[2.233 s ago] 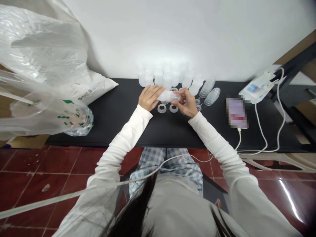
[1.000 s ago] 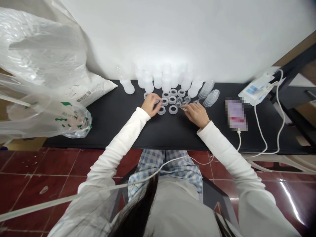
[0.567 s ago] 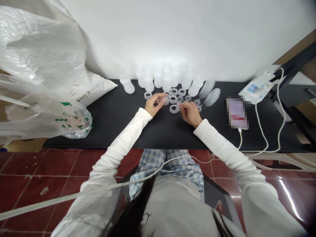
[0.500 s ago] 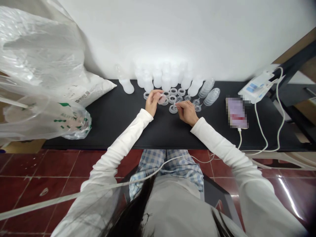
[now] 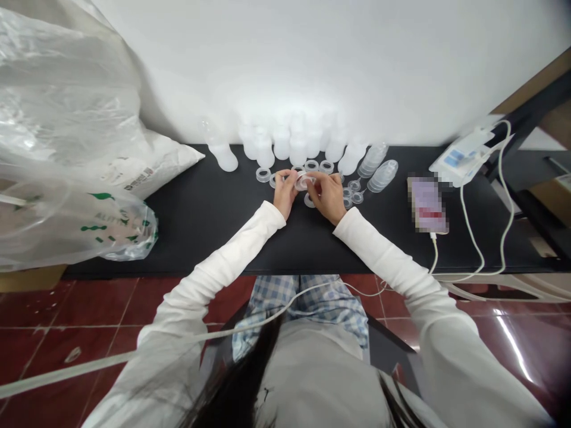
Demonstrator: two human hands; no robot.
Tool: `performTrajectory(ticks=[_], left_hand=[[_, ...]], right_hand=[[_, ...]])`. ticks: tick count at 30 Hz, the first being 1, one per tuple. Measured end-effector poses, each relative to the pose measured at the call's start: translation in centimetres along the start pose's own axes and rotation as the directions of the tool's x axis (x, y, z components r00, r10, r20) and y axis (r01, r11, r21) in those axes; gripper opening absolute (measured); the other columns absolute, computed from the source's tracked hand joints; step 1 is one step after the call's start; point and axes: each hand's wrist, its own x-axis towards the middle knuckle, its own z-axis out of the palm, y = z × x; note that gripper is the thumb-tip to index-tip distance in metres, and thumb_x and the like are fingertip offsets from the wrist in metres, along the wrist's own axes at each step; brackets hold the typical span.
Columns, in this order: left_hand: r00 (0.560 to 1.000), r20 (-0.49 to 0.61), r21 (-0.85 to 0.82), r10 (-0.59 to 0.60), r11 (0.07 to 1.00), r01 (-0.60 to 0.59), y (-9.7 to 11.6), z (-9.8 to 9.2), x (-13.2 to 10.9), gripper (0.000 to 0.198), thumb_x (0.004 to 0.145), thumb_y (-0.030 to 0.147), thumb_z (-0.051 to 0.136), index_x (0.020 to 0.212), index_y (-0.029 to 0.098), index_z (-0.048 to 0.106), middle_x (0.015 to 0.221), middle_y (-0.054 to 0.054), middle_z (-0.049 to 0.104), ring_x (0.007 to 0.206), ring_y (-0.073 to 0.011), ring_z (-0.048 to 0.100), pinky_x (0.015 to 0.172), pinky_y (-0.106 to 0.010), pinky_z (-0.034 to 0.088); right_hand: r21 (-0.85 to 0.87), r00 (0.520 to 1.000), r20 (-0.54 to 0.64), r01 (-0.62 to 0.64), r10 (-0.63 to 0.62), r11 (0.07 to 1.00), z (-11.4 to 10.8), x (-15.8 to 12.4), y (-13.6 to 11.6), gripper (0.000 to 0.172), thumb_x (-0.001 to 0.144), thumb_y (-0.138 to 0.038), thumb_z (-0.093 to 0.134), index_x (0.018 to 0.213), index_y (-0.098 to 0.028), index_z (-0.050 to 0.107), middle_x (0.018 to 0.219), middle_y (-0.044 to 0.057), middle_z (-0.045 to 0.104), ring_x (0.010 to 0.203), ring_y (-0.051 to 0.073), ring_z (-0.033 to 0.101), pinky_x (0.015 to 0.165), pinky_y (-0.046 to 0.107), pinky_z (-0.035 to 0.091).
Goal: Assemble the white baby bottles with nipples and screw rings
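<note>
Both hands meet over the black table. My left hand (image 5: 284, 195) is closed with its fingertips round the edge of a clear plastic ring (image 5: 304, 182). From the other side, my right hand (image 5: 329, 197) pinches at the same ring, thumb and fingers against its opening; any small piece inside these fingers is hidden. Several more rings lie close by, such as a loose ring (image 5: 263, 175) left of my left hand. Small clear flanged pieces (image 5: 356, 197) rest just right of my right hand. White bottles (image 5: 298, 145) stand behind, along the wall.
Two stacks of clear domed caps (image 5: 382, 176) lie at the right. Beyond them are a phone (image 5: 427, 205) on a charging cable and a white power strip (image 5: 461, 157). Big plastic bags (image 5: 120, 220) fill the left end. A white cable (image 5: 276, 314) crosses over my lap.
My right hand has lifted from the rings on the table and come left to the ring in my left hand. My left hand has shifted slightly right and nearer me.
</note>
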Motion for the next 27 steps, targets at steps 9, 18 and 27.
performTrajectory(ticks=[9, 18, 27], left_hand=[[0.945, 0.324, -0.032, 0.038, 0.999, -0.029, 1.4, -0.4, -1.6, 0.022, 0.102, 0.042, 0.039, 0.118, 0.027, 0.036, 0.122, -0.009, 0.071, 0.115, -0.0162, 0.072, 0.105, -0.044, 0.055], [0.921, 0.332, -0.081, 0.205, 0.979, -0.188, 1.1, -1.1, -1.1, 0.046, 0.094, 0.059, 0.061, 0.124, 0.024, 0.054, 0.121, -0.009, 0.073, 0.11, -0.0211, 0.074, 0.092, -0.038, 0.062], [0.923, 0.245, 0.03, 0.297, 0.949, -0.313, 0.2, -1.0, -1.3, 0.045, 0.093, 0.062, 0.06, 0.114, 0.024, 0.049, 0.091, -0.002, 0.074, 0.066, -0.0103, 0.07, 0.06, -0.023, 0.057]], right_hand=[[0.07, 0.984, -0.086, -0.153, 0.159, 0.986, 0.2, -0.4, 0.4, 0.055, 0.101, -0.066, 0.036, 0.117, -0.019, 0.06, 0.079, 0.006, 0.064, 0.079, 0.024, 0.063, 0.089, 0.049, 0.05], [-0.036, 0.997, -0.041, -0.063, 0.061, 0.997, 0.1, -0.2, 0.5, 0.052, 0.104, -0.057, 0.03, 0.122, -0.018, 0.058, 0.097, 0.011, 0.062, 0.095, 0.027, 0.06, 0.09, 0.049, 0.048], [0.149, 1.0, -0.021, 0.004, 0.0, 0.989, 0.3, -0.6, 0.3, 0.045, 0.104, -0.055, 0.031, 0.115, -0.019, 0.056, 0.084, 0.007, 0.062, 0.075, 0.022, 0.059, 0.081, 0.047, 0.053]])
